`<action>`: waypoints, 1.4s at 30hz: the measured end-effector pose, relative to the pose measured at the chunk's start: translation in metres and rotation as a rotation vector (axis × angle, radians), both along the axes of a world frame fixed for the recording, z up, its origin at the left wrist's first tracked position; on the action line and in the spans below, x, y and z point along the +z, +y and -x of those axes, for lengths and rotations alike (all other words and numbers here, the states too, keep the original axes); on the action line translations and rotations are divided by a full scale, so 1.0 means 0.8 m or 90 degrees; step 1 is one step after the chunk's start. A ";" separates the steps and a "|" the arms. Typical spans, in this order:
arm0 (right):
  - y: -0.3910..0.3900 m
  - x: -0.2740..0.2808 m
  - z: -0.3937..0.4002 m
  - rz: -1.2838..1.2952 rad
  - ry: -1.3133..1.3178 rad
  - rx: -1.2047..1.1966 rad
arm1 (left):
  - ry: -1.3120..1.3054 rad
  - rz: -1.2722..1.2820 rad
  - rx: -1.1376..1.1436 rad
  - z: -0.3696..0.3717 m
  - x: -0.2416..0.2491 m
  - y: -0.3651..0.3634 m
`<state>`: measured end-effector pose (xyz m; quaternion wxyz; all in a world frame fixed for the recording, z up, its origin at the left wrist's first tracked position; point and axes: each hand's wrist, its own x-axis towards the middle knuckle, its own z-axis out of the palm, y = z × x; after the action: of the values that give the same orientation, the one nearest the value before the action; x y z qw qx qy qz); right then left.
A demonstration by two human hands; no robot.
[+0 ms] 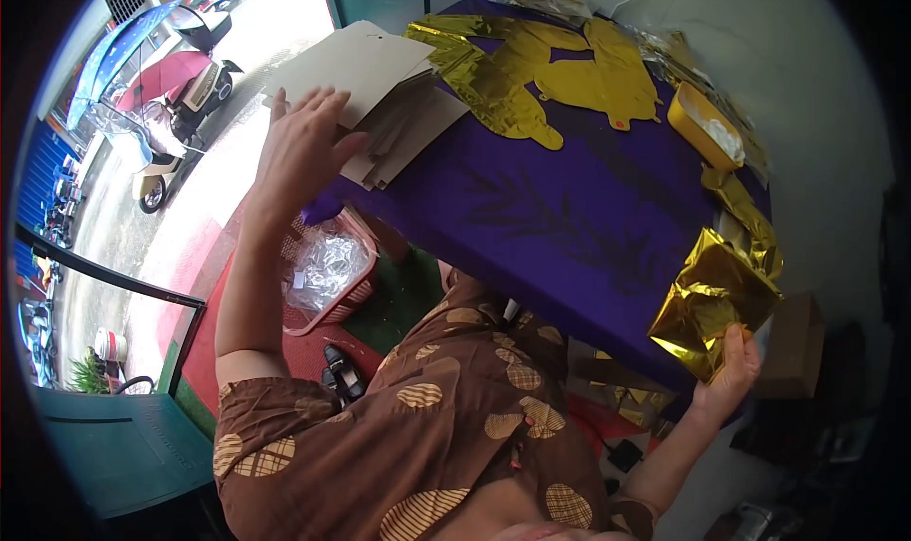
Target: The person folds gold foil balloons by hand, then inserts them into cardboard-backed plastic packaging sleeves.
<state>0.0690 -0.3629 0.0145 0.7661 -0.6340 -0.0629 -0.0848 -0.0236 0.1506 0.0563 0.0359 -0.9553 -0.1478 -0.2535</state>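
My left hand [308, 147] is spread, fingers apart, at the left edge of a stack of pale card sheets [365, 66] on the purple-covered table [531, 218]. At the table's near right corner, my right hand [729, 365] pinches the lower edge of a folded, shiny gold foil piece [707, 299]. Flat gold foil shapes [598, 71] lie across the far side of the table. More crumpled gold foil [740, 204] is just beyond the held piece.
A yellow tub [707, 128] with white contents stands at the table's right edge. Below the left edge is a pink basket [332, 280] of clear plastic. A cardboard box [792, 346] sits at the right. Scooters [180, 104] stand outside.
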 end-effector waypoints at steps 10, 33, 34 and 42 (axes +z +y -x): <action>-0.027 -0.044 -0.018 -0.089 0.117 -0.033 | -0.089 -0.104 -0.083 -0.017 0.001 0.045; -0.044 -0.058 -0.021 -0.236 0.111 0.058 | 0.017 -0.334 -0.718 -0.160 -0.065 -0.315; -0.044 -0.058 -0.021 -0.240 0.114 0.060 | 0.058 -0.292 -0.736 -0.164 -0.063 -0.314; -0.044 -0.056 -0.019 -0.235 0.124 0.076 | 0.131 -0.048 -0.714 -0.250 0.000 -0.300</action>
<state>0.0840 -0.3984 -0.0305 0.8753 -0.4834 -0.0090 0.0123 0.1766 -0.0890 0.0560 -0.0560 -0.9056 0.3949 -0.1443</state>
